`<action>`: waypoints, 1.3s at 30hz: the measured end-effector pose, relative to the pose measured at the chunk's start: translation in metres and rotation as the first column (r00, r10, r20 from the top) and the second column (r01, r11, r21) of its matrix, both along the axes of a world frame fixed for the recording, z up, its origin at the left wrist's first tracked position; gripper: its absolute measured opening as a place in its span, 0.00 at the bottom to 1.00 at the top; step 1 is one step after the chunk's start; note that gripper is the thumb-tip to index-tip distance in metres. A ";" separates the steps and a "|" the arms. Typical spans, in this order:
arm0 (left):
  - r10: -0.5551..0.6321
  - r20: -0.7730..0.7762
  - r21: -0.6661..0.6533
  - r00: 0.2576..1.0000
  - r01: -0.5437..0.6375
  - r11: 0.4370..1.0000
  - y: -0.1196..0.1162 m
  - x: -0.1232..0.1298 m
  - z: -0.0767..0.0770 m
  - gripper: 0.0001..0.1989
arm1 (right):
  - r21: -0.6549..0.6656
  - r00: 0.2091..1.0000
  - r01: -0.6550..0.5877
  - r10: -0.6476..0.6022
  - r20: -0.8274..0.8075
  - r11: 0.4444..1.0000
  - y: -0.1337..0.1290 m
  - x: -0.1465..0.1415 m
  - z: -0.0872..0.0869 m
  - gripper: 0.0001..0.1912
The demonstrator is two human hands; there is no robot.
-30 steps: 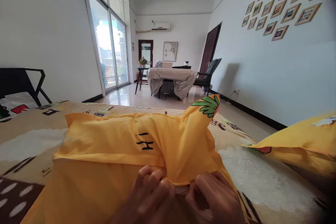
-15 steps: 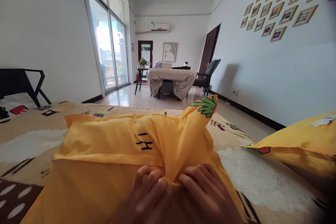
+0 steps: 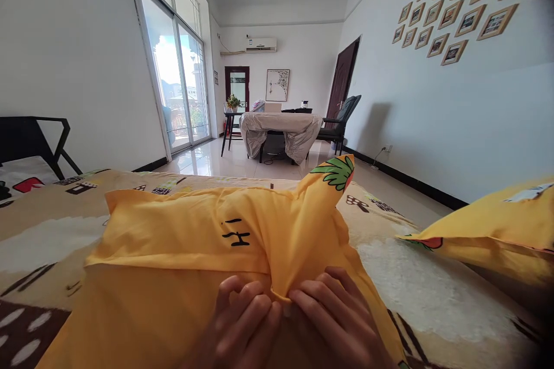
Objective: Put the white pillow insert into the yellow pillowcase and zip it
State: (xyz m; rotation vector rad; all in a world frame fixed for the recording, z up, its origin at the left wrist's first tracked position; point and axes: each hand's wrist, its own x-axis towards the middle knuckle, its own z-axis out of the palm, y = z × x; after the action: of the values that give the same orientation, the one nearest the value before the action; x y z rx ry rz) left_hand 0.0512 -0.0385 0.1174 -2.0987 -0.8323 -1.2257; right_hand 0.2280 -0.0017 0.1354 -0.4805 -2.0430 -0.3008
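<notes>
A yellow pillowcase (image 3: 173,219) with black "Hi" lettering lies in front of me, its far right corner printed with green leaves and sticking up. My left hand (image 3: 246,320) has its fingers curled closed on the fabric near the middle edge. Just beside it, my right hand (image 3: 335,314) pinches the same folded edge, and creases fan out from between the two hands. The fingertips are partly hidden in the cloth. Whether a pillow fills the case I cannot fully tell, though its far part looks raised.
Beneath lies a patterned beige blanket (image 3: 433,294). A second yellow pillow (image 3: 506,219) rests at the right. A black chair (image 3: 30,144) stands at the left. Farther off are a covered table (image 3: 281,121) and a dark armchair (image 3: 344,121).
The view has shifted slightly. Both hands keep hold of the pillowcase edge at nearly the same spot, with only a small change in finger position.
</notes>
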 end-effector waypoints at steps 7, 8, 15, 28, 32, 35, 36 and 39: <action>-0.030 0.059 -0.045 0.998 0.032 0.998 -0.002 0.003 0.003 0.08 | -0.051 1.000 -0.010 0.011 0.008 0.999 0.003 0.000 0.000 0.10; -0.047 0.082 -0.047 0.996 0.051 0.998 -0.003 0.002 0.004 0.08 | -0.062 1.000 -0.011 0.009 -0.029 0.998 0.005 0.003 0.000 0.09; 0.265 0.032 -0.180 0.964 -0.256 0.950 -0.004 -0.039 0.029 0.14 | -0.045 0.964 0.082 -0.091 -0.250 0.996 0.025 0.031 0.004 0.07; 0.336 -0.067 -0.238 0.939 -0.342 0.909 0.029 -0.091 0.027 0.08 | -0.173 0.965 0.191 -0.217 -0.145 0.966 0.049 0.038 -0.002 0.03; 0.312 -0.037 -0.149 0.950 -0.313 0.938 0.030 -0.083 0.025 0.06 | -0.162 0.971 0.236 -0.227 0.075 0.958 0.072 0.025 -0.027 0.19; 0.300 -0.025 -0.113 0.954 -0.301 0.947 0.027 -0.077 0.027 0.07 | -0.176 0.948 0.316 -0.300 0.109 0.932 0.088 0.022 -0.043 0.18; 0.295 -0.020 -0.098 0.955 -0.296 0.950 0.025 -0.075 0.028 0.07 | -0.176 0.941 0.338 -0.326 0.095 0.924 0.092 0.023 -0.046 0.16; 0.275 -0.004 -0.046 0.961 -0.275 0.960 0.017 -0.068 0.033 0.08 | -0.138 0.925 0.379 -0.378 0.034 0.915 0.098 0.033 -0.047 0.11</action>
State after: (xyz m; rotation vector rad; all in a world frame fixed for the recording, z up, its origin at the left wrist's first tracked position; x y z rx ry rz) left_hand -0.0168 -0.0212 0.1507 -1.9373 -1.1208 -1.0689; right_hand 0.2611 0.0968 0.0888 -0.9708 -1.9765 -0.3895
